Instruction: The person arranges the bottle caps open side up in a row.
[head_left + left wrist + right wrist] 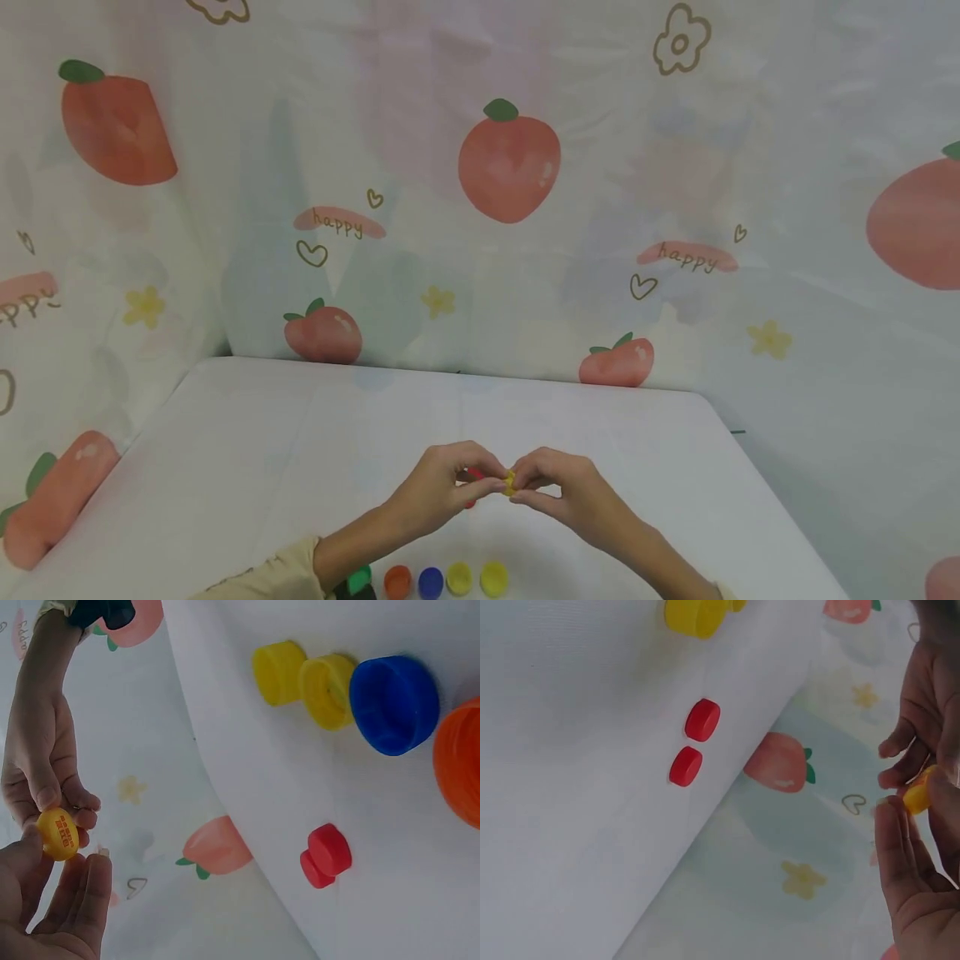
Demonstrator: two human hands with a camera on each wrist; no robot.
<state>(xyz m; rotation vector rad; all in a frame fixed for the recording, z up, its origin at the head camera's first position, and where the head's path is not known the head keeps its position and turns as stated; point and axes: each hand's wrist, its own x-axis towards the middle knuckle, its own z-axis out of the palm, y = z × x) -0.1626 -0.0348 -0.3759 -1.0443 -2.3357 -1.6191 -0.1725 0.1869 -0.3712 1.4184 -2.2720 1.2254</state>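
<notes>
A small yellow bottle cap (58, 834) with red lettering on its top is held between the two hands above the white table. My left hand (442, 492) pinches it from the left between thumb and fingers. From the right, my right hand (573, 492) also grips it with thumb and fingertips. In the right wrist view the yellow cap (918, 792) is partly covered by fingers. Two red caps (703, 720) lie on the table beyond the hands. The head view shows them partly hidden behind my left hand.
Along the table's near side stands a row of larger caps: green (360, 577), orange (397, 582), blue (431, 583) and two yellow ones (494, 578). A printed cloth (420, 275) with fruit pictures hangs behind the white table (300, 450).
</notes>
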